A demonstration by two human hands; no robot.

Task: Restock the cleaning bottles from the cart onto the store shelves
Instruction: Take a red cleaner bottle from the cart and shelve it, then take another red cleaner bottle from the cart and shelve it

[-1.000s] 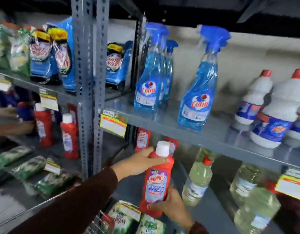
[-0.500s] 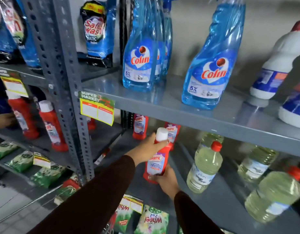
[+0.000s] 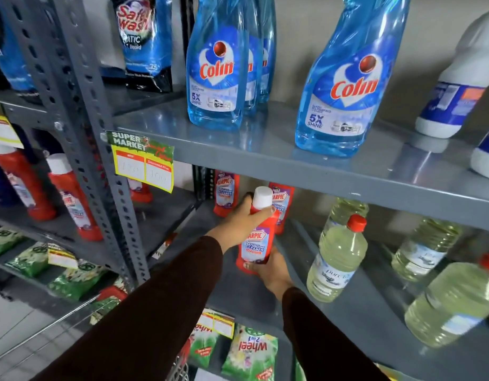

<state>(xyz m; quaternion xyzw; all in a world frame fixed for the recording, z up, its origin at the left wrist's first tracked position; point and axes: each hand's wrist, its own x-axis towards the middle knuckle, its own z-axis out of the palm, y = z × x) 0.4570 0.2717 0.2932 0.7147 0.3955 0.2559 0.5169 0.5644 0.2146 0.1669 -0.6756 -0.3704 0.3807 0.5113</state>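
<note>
Both hands hold one red Harpic bathroom cleaner bottle [image 3: 255,243] with a white cap, upright over the grey middle shelf [image 3: 347,312]. My left hand [image 3: 243,220] wraps its neck just under the cap. My right hand [image 3: 270,272] cups its base from below and the right. Whether the base touches the shelf is hidden by my fingers. Two more red Harpic bottles [image 3: 226,192] stand behind it at the back of the same shelf.
Pale yellow bottles with red caps [image 3: 336,259] stand to the right on this shelf. Blue Colin spray bottles [image 3: 215,67] and white bottles [image 3: 455,89] fill the upper shelf [image 3: 279,155]. Red bottles [image 3: 72,196] occupy the left rack beyond the upright post [image 3: 100,174]. Detergent packets [image 3: 251,350] lie below.
The red bottle has moved up and further in under the upper shelf, towards the two bottles at the back. Both hands kept their hold. The camera has come closer.
</note>
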